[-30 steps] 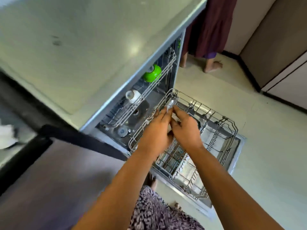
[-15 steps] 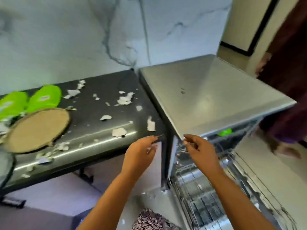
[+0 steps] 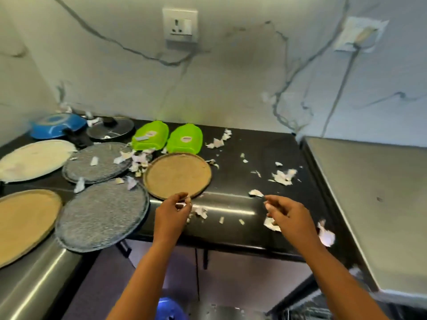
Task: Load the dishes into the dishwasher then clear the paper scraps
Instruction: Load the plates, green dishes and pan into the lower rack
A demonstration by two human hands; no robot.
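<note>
Now the hands are back over the black counter (image 3: 254,146): a second ago both were down at the dishwasher rack, half a second ago they were rising past the counter's edge, so one loading trip looks finished and the next pick-up is starting. The left hand (image 3: 172,215) hangs at the brown plate's (image 3: 178,175) near rim, fingers curled, thumb and forefinger tips close together; whether they pinch anything I cannot tell. The right hand (image 3: 288,215) is well to the right of that plate, fingers loosely bent and holding nothing, reaching toward a scrap, with another scrap beneath it. Most of the loading probably remains. Behind the brown plate sit two green tubs (image 3: 150,136), upside down; to its left lie two grey plates (image 3: 101,214), the nearer one jutting over the counter edge, and further left a white plate (image 3: 34,159) and a tan plate (image 3: 25,220). A blue pan (image 3: 57,125) and a black lid (image 3: 111,130) lie far behind and left of it. Paper scraps (image 3: 283,176) are scattered right of the brown plate, between it and the grey plates, and on the grey plates, none cleared yet. The dishwasher (image 3: 369,204) shows its steel top far right of the plate. Behind is a veined marble wall (image 3: 231,77) with a socket (image 3: 180,24).
</note>
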